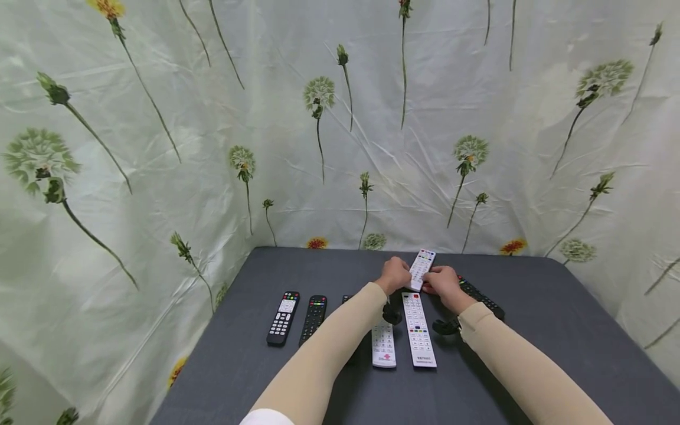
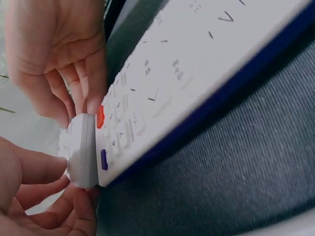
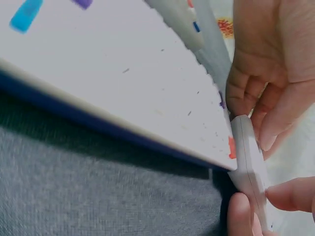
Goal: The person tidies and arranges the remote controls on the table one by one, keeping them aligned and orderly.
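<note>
Between both hands is a white remote control (image 1: 422, 268), lying lengthwise away from me near the table's back edge. My left hand (image 1: 395, 274) pinches its left side, thumb on one face and fingers curled under in the left wrist view. On the other side my right hand (image 1: 444, 284) grips the near right edge between thumb and finger. In the right wrist view the held remote (image 3: 250, 169) stands end-on against a second white remote (image 3: 133, 93), beside its red-button end. That second remote lies flat, face up, in front of the hands.
Left of it lies another white remote (image 1: 383, 348), partly under my left sleeve. Black remotes (image 1: 283, 319) (image 1: 314, 316) lie farther left, and one more is mostly hidden by the forearm. A long black remote (image 1: 483, 300) lies beside my right wrist. A flowered curtain (image 1: 319, 147) hangs behind the grey table (image 1: 234, 366).
</note>
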The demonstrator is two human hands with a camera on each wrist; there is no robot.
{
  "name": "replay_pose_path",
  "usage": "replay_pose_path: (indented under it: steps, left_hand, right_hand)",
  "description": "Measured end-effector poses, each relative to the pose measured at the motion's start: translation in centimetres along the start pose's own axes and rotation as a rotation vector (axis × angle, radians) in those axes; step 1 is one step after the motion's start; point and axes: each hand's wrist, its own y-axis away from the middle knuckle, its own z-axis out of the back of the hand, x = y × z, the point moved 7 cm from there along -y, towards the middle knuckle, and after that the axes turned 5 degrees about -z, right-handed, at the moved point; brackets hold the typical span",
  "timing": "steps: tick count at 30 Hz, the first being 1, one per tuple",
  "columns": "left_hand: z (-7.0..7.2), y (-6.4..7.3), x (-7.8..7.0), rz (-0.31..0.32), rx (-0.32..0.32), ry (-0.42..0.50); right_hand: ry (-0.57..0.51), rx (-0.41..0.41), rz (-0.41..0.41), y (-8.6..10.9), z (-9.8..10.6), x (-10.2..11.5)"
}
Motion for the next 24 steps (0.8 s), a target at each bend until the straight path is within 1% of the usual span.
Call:
replay_pose_path:
  steps: [3,7,10,13,17,20,24]
  left_hand:
    - [0.1,0.0,0.6,0.055,-0.039,0.083]
    - [0.2,-0.1,0.9,0.089,-0.07,0.169]
    - [0.2,-0.1,1.1,0.11,-0.08,0.231]
    - [0.1,-0.2,1.2,0.122,-0.089,0.285]
    - [0.1,-0.1,1.3,0.136,-0.099,0.356]
    - [0.1,0.0,1.3,0.147,-0.107,0.409]
    - [0.1,0.5,1.3,0.167,-0.119,0.459]
  right_hand:
    - [-0.048,0.031,-0.031,0.2,-0.3,-0.2]
    - [-0.106,0.04,-0.042,0.0,-0.4,-0.4]
    - [-0.134,0.049,-0.041,-0.1,-0.3,-0.4]
    - [-0.143,0.064,-0.035,-0.1,-0.3,-0.3]
    - [-0.145,0.105,-0.017,0.2,-0.3,0.1]
    - [-0.149,0.118,-0.011,0.4,-0.1,0.4]
    - [-0.13,0.114,-0.014,0.8,0.2,0.6]
